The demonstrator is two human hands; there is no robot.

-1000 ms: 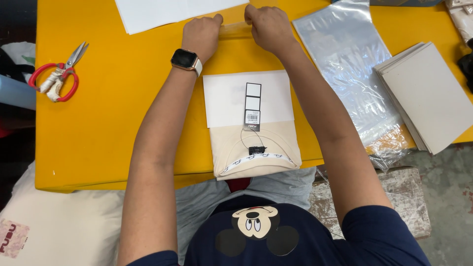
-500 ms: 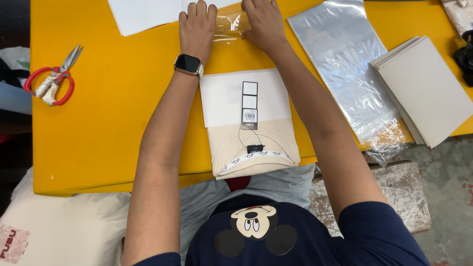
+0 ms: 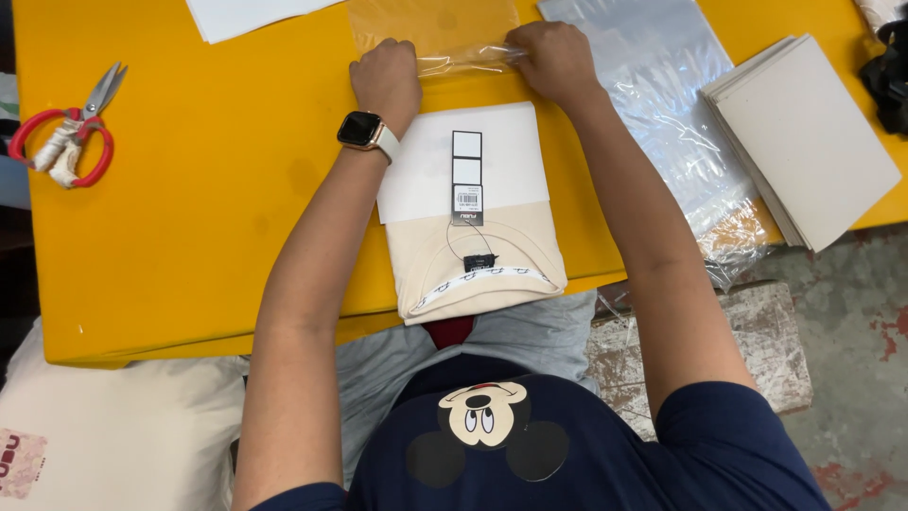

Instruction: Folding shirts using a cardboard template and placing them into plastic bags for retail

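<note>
While both hands are gripping the clear plastic bag [image 3: 445, 38] edge, left hand [image 3: 386, 80] and right hand [image 3: 553, 59] are pinching it, long axis crosswise, beyond the folded shirt [image 3: 473, 246].

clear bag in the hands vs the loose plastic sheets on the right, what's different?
The clear bag is gripped at its near edge by the left hand and right hand; the plastic sheets lie untouched. The bag sits just beyond the folded beige shirt; the sheets run past the table's near edge, beside the cardboard stack. Both are transparent film on the yellow table.
</note>
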